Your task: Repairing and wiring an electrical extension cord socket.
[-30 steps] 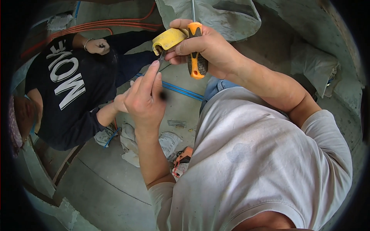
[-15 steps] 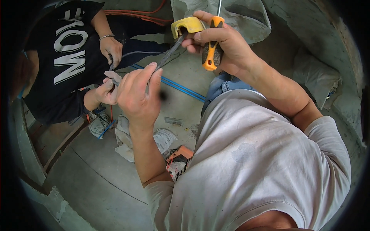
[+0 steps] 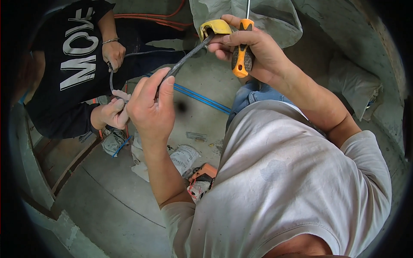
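Note:
My left hand (image 3: 150, 103) is closed round a dark grey cable (image 3: 186, 58), pinching it between thumb and fingers. The cable slants up to the right to a hollow yellow plastic housing (image 3: 216, 27) with an arched opening. My right hand (image 3: 258, 47) holds that housing in its fingertips, near where the cable meets it. An orange and black screwdriver (image 3: 243, 51) is also gripped in my right hand, its metal shaft pointing up. How the cable sits inside the housing is hidden.
On the left a co-worker in a black shirt (image 3: 79, 51) holds a grey cable in both hands, close to my left hand. Blue pipes (image 3: 202, 99) and orange tubing (image 3: 150, 16) lie on the floor. A white bag (image 3: 184, 158) and an orange tool (image 3: 204, 171) lie below.
The yellow housing and screwdriver have shifted slightly right. My left hand has moved a little left, and more cable shows between my hands. The co-worker's upper hand has moved left.

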Demonstrator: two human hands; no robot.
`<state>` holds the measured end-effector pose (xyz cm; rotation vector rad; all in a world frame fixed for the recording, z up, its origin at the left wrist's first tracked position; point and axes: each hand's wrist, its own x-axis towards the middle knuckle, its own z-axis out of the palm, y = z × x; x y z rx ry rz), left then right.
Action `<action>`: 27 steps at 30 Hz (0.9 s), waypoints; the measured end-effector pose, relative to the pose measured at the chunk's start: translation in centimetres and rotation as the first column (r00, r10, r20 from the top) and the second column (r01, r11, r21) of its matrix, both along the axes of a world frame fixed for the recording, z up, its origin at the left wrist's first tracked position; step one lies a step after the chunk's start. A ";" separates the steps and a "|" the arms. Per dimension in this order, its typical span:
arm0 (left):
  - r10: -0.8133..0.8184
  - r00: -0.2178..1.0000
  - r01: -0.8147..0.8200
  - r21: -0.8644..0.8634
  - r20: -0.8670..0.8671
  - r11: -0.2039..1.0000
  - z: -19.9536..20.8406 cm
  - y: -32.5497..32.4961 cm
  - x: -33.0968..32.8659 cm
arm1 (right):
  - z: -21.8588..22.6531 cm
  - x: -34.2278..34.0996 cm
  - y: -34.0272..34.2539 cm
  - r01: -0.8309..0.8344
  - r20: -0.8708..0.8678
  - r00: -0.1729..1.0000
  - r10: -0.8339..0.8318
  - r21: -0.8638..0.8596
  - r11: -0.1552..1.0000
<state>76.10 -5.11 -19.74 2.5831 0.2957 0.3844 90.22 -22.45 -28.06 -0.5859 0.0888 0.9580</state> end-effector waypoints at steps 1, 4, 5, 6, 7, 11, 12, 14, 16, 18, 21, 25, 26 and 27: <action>0.014 1.000 -0.015 -0.034 -0.014 0.999 0.0 -0.1 0.0 | 0.0 0.0 -0.1 0.001 -0.001 1.000 -0.001 0.001 1.000; 0.080 0.997 -0.081 -0.195 -0.013 0.977 -0.4 0.1 -0.1 | -0.1 -0.1 -0.2 -0.009 -0.058 0.998 0.008 -0.016 1.000; 0.078 0.997 -0.079 -0.194 -0.014 0.978 -0.2 0.0 0.0 | -0.2 -0.1 -0.3 -0.042 -0.038 0.998 0.041 -0.026 0.999; 0.135 0.989 -0.145 -0.263 -0.059 0.954 0.1 0.0 0.0 | -0.2 0.0 -0.4 -0.075 -0.019 0.997 0.075 -0.037 0.996; 0.187 0.976 -0.212 -0.326 -0.107 0.921 0.5 -0.1 0.0 | -0.1 -0.1 -0.5 -0.074 -0.019 0.997 0.073 -0.036 0.997; 0.243 0.957 -0.287 -0.419 -0.155 0.861 1.4 -0.6 0.1 | -0.3 -0.6 -0.3 -0.111 -0.035 0.993 0.108 -0.078 0.991; 0.252 0.957 -0.291 -0.416 -0.147 0.862 1.5 -0.6 -0.1 | -0.3 -0.7 -0.3 -0.129 -0.035 0.991 0.127 -0.080 0.988; 0.257 0.956 -0.293 -0.411 -0.141 0.863 1.6 -0.4 -0.3 | 0.5 -1.0 -0.4 -0.178 -0.029 0.984 0.176 -0.111 0.978; 0.290 0.947 -0.320 -0.450 -0.136 0.834 1.5 0.0 -0.7 | 0.3 -1.5 -0.1 -0.239 -0.018 0.971 0.240 -0.182 0.954; 0.308 0.937 -0.349 -0.448 -0.165 0.823 1.6 0.1 -1.1 | 0.0 -2.0 0.2 -0.240 0.015 0.969 0.248 -0.199 0.950; 0.340 0.920 -0.392 -0.437 -0.196 0.809 1.9 -0.1 -1.4 | 0.0 -2.1 0.3 -0.265 0.063 0.956 0.287 -0.234 0.935; 0.369 0.911 -0.412 -0.450 -0.186 0.792 2.2 0.1 -1.6 | 0.3 -1.6 0.2 -0.361 0.189 0.881 0.433 -0.321 0.875; 0.369 0.911 -0.413 -0.447 -0.186 0.793 2.4 0.1 -1.7 | 0.3 -1.5 0.2 -0.401 0.235 0.841 0.487 -0.334 0.853; 0.365 0.904 -0.427 -0.476 -0.223 0.768 2.7 0.1 -1.7 | 0.2 -1.4 0.3 -0.402 0.236 0.841 0.487 -0.331 0.854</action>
